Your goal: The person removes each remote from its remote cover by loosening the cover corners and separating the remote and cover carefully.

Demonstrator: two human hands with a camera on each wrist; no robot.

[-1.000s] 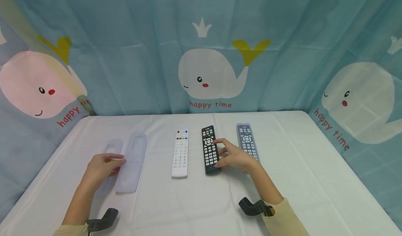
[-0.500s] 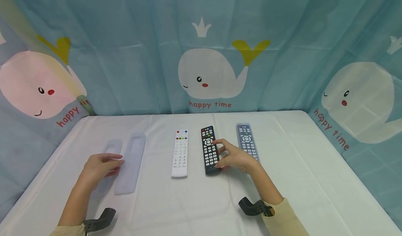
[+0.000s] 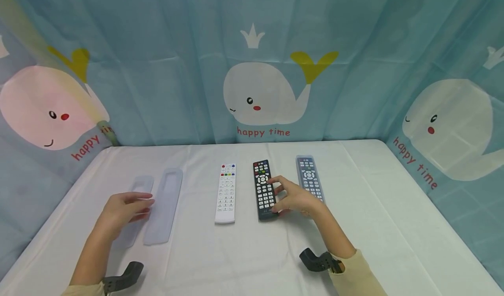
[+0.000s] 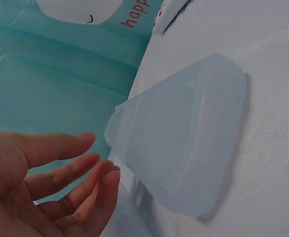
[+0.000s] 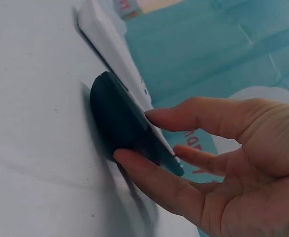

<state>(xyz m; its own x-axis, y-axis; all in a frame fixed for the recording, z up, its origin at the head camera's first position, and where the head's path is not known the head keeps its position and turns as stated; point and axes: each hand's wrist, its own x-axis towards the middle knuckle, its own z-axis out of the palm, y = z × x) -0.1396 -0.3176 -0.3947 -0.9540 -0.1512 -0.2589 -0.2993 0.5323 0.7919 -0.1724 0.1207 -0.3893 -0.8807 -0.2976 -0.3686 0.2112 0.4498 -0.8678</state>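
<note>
A black remote (image 3: 264,191) (image 5: 119,118) lies flat on the white table (image 3: 252,252). My right hand (image 3: 278,196) (image 5: 135,136) grips its near right part, thumb against the edge and fingers over the buttons. A white remote (image 3: 226,193) (image 5: 109,44) lies to its left. A remote in a clear cover (image 3: 309,178) lies just right of that hand. At the left lie two empty translucent silicone covers, a narrow one (image 3: 141,184) and a wider one (image 3: 165,204) (image 4: 188,153). My left hand (image 3: 146,203) (image 4: 97,158) hovers over the narrow one, fingers relaxed and holding nothing.
A blue whale-print curtain (image 3: 252,60) closes off the back and both sides of the table. Black wrist-camera mounts (image 3: 319,261) show at both forearms near the table's front edge.
My left hand has drawn a little to the left, off the wider cover. My right hand stays on the black remote, which has barely shifted.
</note>
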